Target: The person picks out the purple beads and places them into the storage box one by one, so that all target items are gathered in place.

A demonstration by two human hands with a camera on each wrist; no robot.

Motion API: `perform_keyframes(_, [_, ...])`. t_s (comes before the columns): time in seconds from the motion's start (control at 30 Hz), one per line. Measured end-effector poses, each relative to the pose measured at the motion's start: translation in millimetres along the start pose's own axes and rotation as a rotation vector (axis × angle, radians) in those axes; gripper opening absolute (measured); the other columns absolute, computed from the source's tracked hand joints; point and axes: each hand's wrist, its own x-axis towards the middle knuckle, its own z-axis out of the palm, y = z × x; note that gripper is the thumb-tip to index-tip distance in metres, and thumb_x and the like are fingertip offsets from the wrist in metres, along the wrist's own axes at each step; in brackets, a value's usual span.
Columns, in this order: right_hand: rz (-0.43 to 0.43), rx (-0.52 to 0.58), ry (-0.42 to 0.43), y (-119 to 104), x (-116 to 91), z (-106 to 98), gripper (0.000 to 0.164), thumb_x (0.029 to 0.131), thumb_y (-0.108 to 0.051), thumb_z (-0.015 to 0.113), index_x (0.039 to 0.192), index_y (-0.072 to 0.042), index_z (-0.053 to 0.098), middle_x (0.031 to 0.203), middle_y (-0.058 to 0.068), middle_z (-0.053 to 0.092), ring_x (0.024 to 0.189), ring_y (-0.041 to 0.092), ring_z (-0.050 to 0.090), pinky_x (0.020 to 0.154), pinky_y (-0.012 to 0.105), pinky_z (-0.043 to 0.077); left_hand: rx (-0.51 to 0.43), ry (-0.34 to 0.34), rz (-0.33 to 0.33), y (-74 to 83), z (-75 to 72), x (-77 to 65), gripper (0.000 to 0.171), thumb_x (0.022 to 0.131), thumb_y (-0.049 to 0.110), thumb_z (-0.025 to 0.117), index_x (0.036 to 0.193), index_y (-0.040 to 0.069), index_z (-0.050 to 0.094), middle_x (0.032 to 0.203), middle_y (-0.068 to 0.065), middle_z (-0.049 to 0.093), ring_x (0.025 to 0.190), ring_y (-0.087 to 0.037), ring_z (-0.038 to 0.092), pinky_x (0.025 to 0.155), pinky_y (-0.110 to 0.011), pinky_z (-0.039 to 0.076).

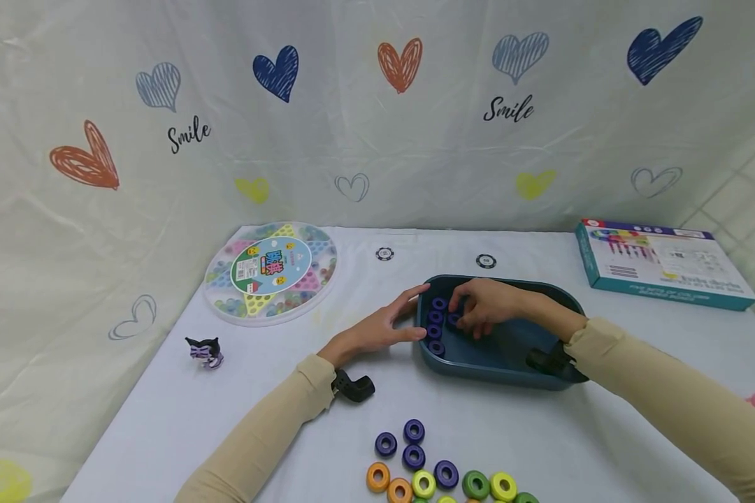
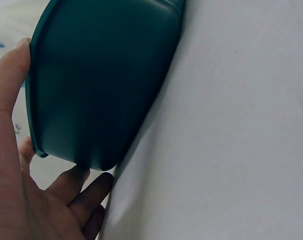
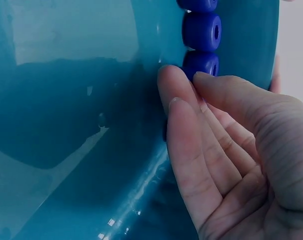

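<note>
My right hand (image 1: pixel 487 307) reaches into the dark teal tray (image 1: pixel 509 381), thumb and fingertips pinching a purple bead (image 1: pixel 454 320) that they partly cover. Beside it, several purple beads (image 3: pixel 201 31) stand in a row along the tray's left end. My left hand (image 1: pixel 384 328) spans that end from outside, its fingers spread. In the left wrist view the thumb (image 2: pixel 11 75) lies against the rim, and the other fingertips touch the tray's underside edge near the white cloth.
Loose purple beads (image 1: pixel 413 457), orange beads (image 1: pixel 378 477), yellow and green beads lie at the front. A round marble board game (image 1: pixel 270 272) is back left, a small black-and-purple figurine (image 1: pixel 206 353) below it. A flat teal box (image 1: pixel 667 269) lies back right.
</note>
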Motion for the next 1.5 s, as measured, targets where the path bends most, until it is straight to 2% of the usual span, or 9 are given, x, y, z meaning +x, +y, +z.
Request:
perform_keyframes(0.3, [-0.026, -0.018, 0.031, -1, -4, -2, 0.032, 0.085, -0.015, 0.063, 0.112, -0.002, 0.052, 0.074, 0.006, 0.064, 0.063, 0.021, 0.064, 0.056, 0.033, 0.051, 0.003, -0.002, -0.001, -0.7, 1.1, 1.1, 0.078, 0.083, 0.054, 0.055, 0.145, 0.030, 0.012, 0.144, -0.009, 0.028, 0.132, -0.019, 0.025, 0.102, -0.048, 0.022])
perform_keyframes(0.53, [-0.136, -0.053, 0.091, -12, -20, -6, 0.030, 0.086, -0.015, 0.061, 0.110, 0.000, 0.054, 0.075, 0.008, 0.065, 0.059, 0.021, 0.062, 0.053, 0.033, 0.050, -0.007, 0.020, -0.009, -32.1, 5.6, 13.5, 0.078, 0.078, 0.060, 0.056, 0.141, 0.044, 0.012, 0.144, 0.001, 0.027, 0.131, -0.009, 0.024, 0.103, -0.047, 0.019])
perform_keyframes(0.6, [-0.155, -0.065, 0.099, -15, -26, -4, 0.030, 0.086, -0.018, 0.062, 0.110, -0.002, 0.055, 0.075, 0.007, 0.064, 0.058, 0.020, 0.061, 0.052, 0.033, 0.049, -0.003, 0.028, -0.005, -34.2, 6.6, 14.2, 0.077, 0.077, 0.063, 0.055, 0.139, 0.048, 0.011, 0.144, 0.004, 0.028, 0.130, -0.008, 0.024, 0.103, -0.048, 0.019])
perform_keyframes(0.77, [-0.208, -0.089, 0.090, -26, -44, 13, 0.028, 0.086, -0.024, 0.062, 0.107, -0.007, 0.057, 0.074, 0.002, 0.062, 0.056, 0.018, 0.059, 0.052, 0.030, 0.048, 0.007, 0.033, -0.006, -33.5, 7.2, 13.5, 0.078, 0.076, 0.066, 0.053, 0.139, 0.048, 0.012, 0.143, 0.004, 0.029, 0.130, -0.007, 0.025, 0.103, -0.047, 0.020])
perform_keyframes(0.93, [-0.310, -0.133, 0.097, -40, -61, 36, 0.019, 0.086, -0.022, 0.062, 0.102, -0.012, 0.060, 0.075, -0.005, 0.059, 0.053, 0.012, 0.055, 0.051, 0.025, 0.047, -0.006, 0.024, -0.001, -17.8, 4.5, 7.9, 0.081, 0.077, 0.062, 0.055, 0.142, 0.039, 0.013, 0.144, 0.000, 0.029, 0.130, -0.010, 0.025, 0.103, -0.047, 0.020])
perform_keyframes(1.07, [-0.367, -0.239, 0.200, -52, -73, 53, 0.013, 0.085, -0.022, 0.064, 0.097, -0.018, 0.063, 0.080, -0.013, 0.056, 0.059, 0.006, 0.051, 0.054, 0.021, 0.045, -0.016, 0.012, 0.013, -7.5, 2.0, 4.7, 0.081, 0.080, 0.057, 0.056, 0.144, 0.030, 0.014, 0.144, -0.006, 0.028, 0.131, -0.015, 0.025, 0.102, -0.049, 0.021])
perform_keyframes(1.2, [-0.348, -0.327, 0.301, -62, -82, 66, 0.013, 0.081, -0.020, 0.068, 0.094, -0.020, 0.064, 0.084, -0.013, 0.054, 0.062, 0.006, 0.048, 0.055, 0.019, 0.042, -0.009, 0.021, 0.014, -15.0, 2.6, 8.0, 0.081, 0.079, 0.059, 0.056, 0.143, 0.036, 0.013, 0.144, -0.003, 0.028, 0.131, -0.012, 0.024, 0.102, -0.048, 0.020])
perform_keyframes(1.3, [-0.338, -0.313, 0.248, -66, -87, 77, 0.015, 0.081, -0.020, 0.068, 0.094, -0.022, 0.063, 0.083, -0.014, 0.053, 0.061, 0.004, 0.047, 0.054, 0.018, 0.041, -0.001, 0.032, 0.011, -25.4, 4.1, 11.7, 0.080, 0.077, 0.062, 0.056, 0.141, 0.042, 0.012, 0.144, 0.002, 0.028, 0.130, -0.008, 0.024, 0.103, -0.047, 0.020])
perform_keyframes(1.5, [-0.350, -0.181, -0.041, -68, -88, 108, 0.015, 0.083, -0.029, 0.064, 0.098, -0.025, 0.063, 0.078, -0.021, 0.052, 0.062, -0.001, 0.046, 0.056, 0.017, 0.042, 0.006, 0.040, 0.017, -32.7, 6.3, 13.8, 0.080, 0.075, 0.066, 0.055, 0.140, 0.046, 0.012, 0.144, 0.005, 0.027, 0.130, -0.007, 0.025, 0.103, -0.047, 0.020])
